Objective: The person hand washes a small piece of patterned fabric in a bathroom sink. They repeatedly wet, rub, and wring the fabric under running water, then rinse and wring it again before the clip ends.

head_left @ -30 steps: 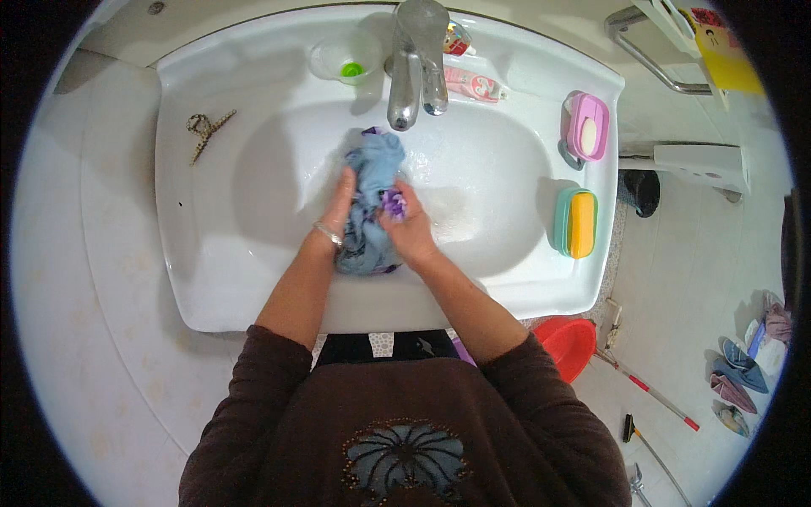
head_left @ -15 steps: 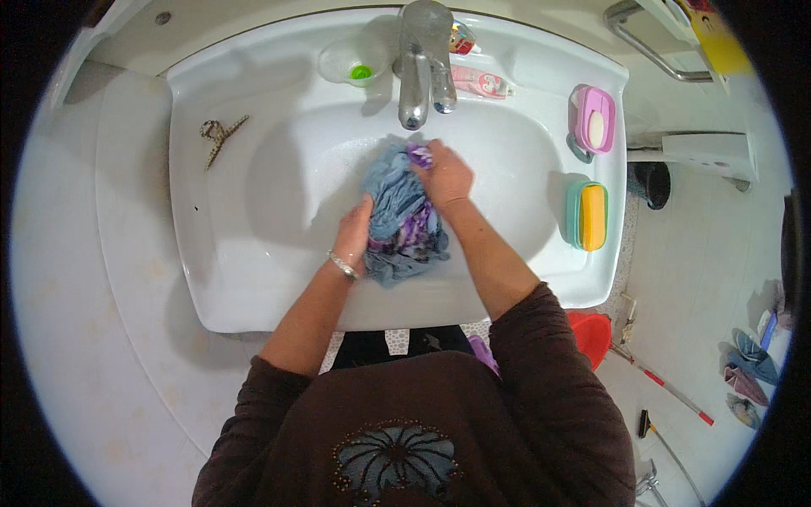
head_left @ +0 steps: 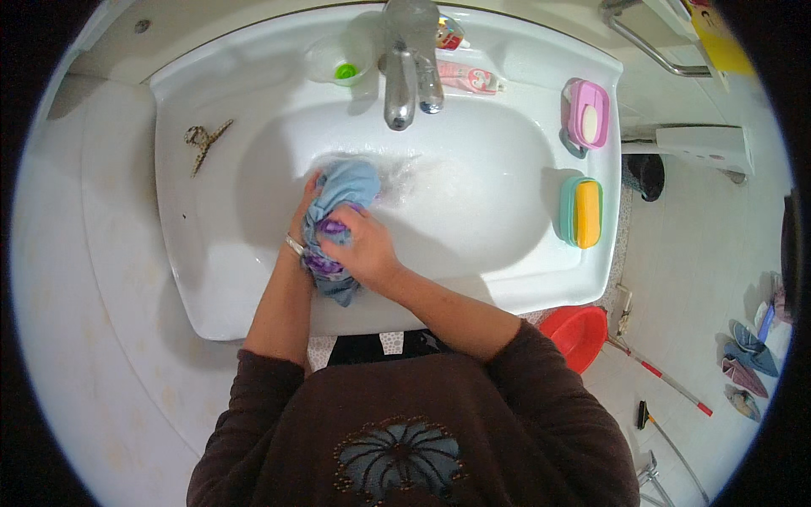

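Wet, bunched blue cloth (head_left: 351, 180) with purple-patterned parts lies gathered in the left half of the white sink (head_left: 473, 194). My left hand (head_left: 309, 203) grips it along its left side, most of the fingers hidden under the folds. From the right, my right hand (head_left: 367, 248) presses on the cloth's middle with its fingers curled round a purple bit. The lower end of the cloth hangs near the sink's front edge. Above and to the right of it stands the metal faucet (head_left: 405, 80). Water spreads over the basin beside the cloth.
A hair claw clip (head_left: 204, 145) lies on the sink's left ledge. At the back are a clear bowl (head_left: 329, 59) and a pink tube (head_left: 467, 77). Along the right ledge sit a pink soap dish (head_left: 601, 127) and a yellow soap bar (head_left: 587, 214). A red basin (head_left: 574, 338) stands below right.
Both hands and the cloth have moved left and nearer to me. The right hand has come from the cloth's far end down onto its middle.
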`<state>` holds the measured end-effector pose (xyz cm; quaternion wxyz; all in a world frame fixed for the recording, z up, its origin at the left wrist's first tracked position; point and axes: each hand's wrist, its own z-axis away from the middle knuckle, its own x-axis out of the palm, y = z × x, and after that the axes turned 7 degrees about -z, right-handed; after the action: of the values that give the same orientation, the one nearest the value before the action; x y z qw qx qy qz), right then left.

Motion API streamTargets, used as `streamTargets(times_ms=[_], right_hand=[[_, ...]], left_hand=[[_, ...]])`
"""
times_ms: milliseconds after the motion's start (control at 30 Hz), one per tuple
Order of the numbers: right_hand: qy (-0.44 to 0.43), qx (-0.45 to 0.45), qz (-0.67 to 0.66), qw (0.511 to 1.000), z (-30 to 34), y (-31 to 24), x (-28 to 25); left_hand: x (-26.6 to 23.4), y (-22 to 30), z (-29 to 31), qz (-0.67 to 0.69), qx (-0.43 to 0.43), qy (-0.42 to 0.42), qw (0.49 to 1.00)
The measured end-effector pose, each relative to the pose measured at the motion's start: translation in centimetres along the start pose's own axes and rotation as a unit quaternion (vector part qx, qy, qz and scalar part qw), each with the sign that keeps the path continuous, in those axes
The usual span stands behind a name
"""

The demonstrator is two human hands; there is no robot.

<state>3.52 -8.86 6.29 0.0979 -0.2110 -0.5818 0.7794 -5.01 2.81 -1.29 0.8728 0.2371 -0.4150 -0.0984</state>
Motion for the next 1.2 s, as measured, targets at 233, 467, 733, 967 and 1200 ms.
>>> streamTargets(times_ms=[233, 467, 733, 967, 1200], right_hand=[[0.042, 0.130, 0.249, 0.959, -4.9, 3.7, -1.2], [0.187, 0.065, 0.330, 0.923, -6.7, 5.0, -10.1], [0.057, -0.006, 0.031, 0.998, 0.1, 1.4, -3.1], [0.100, 0.143, 0.202, 0.964, -4.5, 5.5, -4.4], [0.138, 0.080, 0.336, 0.928, -5.1, 6.0, -10.9]], left_hand=[[1.7, -2.5, 1.2, -0.146, 0.018, 0.179, 0.973], [6.2, -2.3, 5.1, -0.570, -0.054, 0.233, 0.786], [4.0, -0.2, -0.3, -0.176, -0.034, 0.175, 0.968], [7.1, -3.6, 1.1, -0.256, -0.053, 0.261, 0.929], [9.8, -3.5, 2.8, -0.730, -0.035, 0.168, 0.661]])
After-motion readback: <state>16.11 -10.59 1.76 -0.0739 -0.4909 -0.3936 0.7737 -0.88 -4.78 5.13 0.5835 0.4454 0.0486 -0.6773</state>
